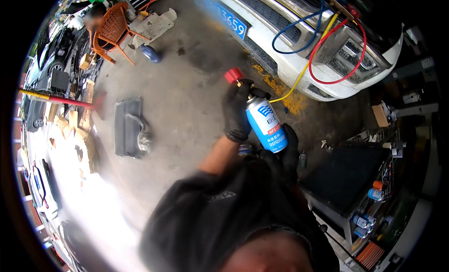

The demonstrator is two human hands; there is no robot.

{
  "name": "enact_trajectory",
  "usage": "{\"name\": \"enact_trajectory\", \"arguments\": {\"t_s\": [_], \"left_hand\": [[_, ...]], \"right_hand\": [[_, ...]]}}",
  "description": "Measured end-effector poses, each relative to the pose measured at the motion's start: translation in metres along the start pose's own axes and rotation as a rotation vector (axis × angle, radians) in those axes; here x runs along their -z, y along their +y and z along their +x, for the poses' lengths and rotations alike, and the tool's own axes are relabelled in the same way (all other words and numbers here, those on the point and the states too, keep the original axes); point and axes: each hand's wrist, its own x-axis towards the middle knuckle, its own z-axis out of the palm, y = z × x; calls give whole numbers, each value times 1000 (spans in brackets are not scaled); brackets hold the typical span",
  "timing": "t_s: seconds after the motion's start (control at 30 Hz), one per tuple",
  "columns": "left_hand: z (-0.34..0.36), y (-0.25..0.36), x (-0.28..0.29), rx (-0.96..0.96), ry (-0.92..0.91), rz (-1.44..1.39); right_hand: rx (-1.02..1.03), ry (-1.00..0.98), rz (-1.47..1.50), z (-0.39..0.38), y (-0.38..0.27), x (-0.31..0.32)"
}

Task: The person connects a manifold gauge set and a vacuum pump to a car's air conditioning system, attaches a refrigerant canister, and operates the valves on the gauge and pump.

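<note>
Tilted in front of my body is a blue and white refrigerant can point(265, 124), held between both black-gloved hands. My left hand point(236, 108) has its fingers closed around the can's top end. A red cap-like piece point(233, 75) with a small brass-coloured bit stands out past those fingers; how it joins the can is hidden. Lower down, my right hand point(287, 155) wraps the can's bottom and side. A yellow hose point(299, 80) runs from beside the can's top up to the gauge set point(343, 7) at the car's front.
A white car's front point(290, 57) stands at the upper right, with red point(365, 52) and blue hoses point(280, 50) looped before it. On the floor lies a dark radiator-like part point(127, 127). A person sits by an orange chair point(112, 26). A black-topped cart point(346, 176) stands right.
</note>
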Motion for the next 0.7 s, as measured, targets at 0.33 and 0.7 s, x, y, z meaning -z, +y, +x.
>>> {"name": "enact_trajectory", "arguments": {"t_s": [0.33, 0.7], "left_hand": [[8, -10, 22, 45, 10, -6], [5, -10, 17, 68, -48, -58]], "right_hand": [[-461, -135, 1022, 9, 3, -10], [57, 56, 14, 3, 11, -10]]}}
